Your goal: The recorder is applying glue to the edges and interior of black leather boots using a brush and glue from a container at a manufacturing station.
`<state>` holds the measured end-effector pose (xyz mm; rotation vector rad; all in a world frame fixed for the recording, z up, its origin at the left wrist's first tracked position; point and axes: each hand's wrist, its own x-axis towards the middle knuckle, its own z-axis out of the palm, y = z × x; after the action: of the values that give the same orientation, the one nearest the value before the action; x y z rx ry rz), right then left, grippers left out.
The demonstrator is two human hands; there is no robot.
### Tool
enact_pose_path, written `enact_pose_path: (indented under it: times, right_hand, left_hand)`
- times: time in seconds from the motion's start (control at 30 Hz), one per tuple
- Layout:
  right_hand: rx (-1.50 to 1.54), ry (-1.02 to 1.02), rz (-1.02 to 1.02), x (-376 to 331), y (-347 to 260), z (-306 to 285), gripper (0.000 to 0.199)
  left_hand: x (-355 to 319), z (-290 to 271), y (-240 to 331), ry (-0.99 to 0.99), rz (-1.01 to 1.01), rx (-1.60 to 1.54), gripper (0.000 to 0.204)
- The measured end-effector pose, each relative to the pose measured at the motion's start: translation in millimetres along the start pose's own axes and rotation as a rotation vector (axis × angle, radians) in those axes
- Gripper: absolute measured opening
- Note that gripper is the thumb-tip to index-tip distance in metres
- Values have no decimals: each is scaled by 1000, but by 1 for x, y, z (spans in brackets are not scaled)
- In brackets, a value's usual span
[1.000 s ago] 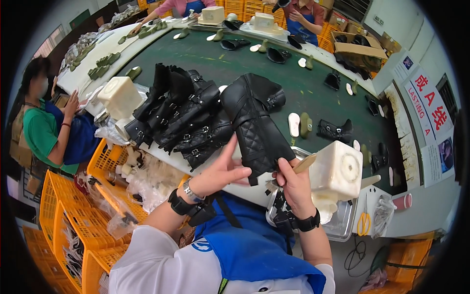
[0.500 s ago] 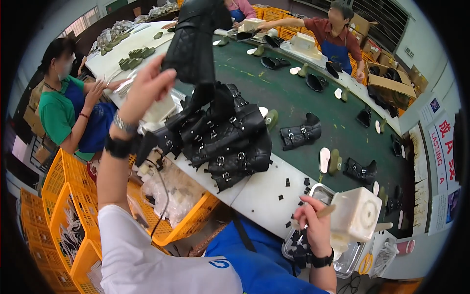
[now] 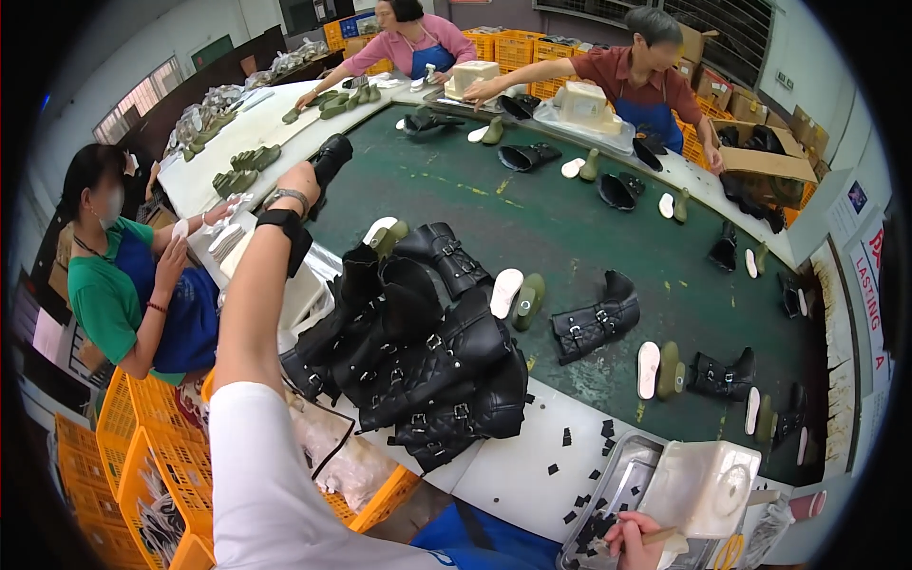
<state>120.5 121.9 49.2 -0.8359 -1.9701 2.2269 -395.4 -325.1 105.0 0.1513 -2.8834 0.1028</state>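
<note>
My left arm stretches out over the green belt [image 3: 532,218], and my left hand [image 3: 298,182] is closed on a black boot [image 3: 332,161] at the far left. Below that forearm, a heap of black buckled boots [image 3: 432,366] lies across the white table edge. My right hand [image 3: 634,538] grips a wooden-handled brush [image 3: 662,536] low at the near right; its working end is hidden. Beside this hand, a clear tray [image 3: 635,458] holds small black pieces and a whitish crusted tub [image 3: 698,489]. More black scraps [image 3: 567,437] lie on the white tabletop.
Along the belt are black boots [image 3: 596,316], olive shoe forms [image 3: 670,370] and white insoles [image 3: 648,370]. Yellow scissors [image 3: 730,551] are beside the tray. Orange crates [image 3: 171,484] stand at the left. A person in green [image 3: 112,275] and two across the belt are at work.
My left hand has carried the boot from close overhead to farther out and lower over the belt. The right hand has dropped nearer the tray with the brush. The view has shifted.
</note>
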Motion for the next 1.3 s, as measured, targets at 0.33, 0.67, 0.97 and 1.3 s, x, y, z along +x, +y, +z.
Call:
enact_pose_path:
  times: [0.33,0.67,0.97,1.3]
  right_hand:
    - [36,-54,42,-6,0,1,18]
    - [22,44,-356,-35,28,-49,18]
    - [-229,328,-515,-77,30,-154,36]
    - [-387,546,-414,-57,56,-188,27]
  left_hand:
    - [-58,-13,3,-74,113,112,28]
    - [-286,-112,109,476,874,-617,9]
    - [-525,-16,257,-379,1350,-1083,20]
    - [-518,-24,280,-416,1257,-683,22]
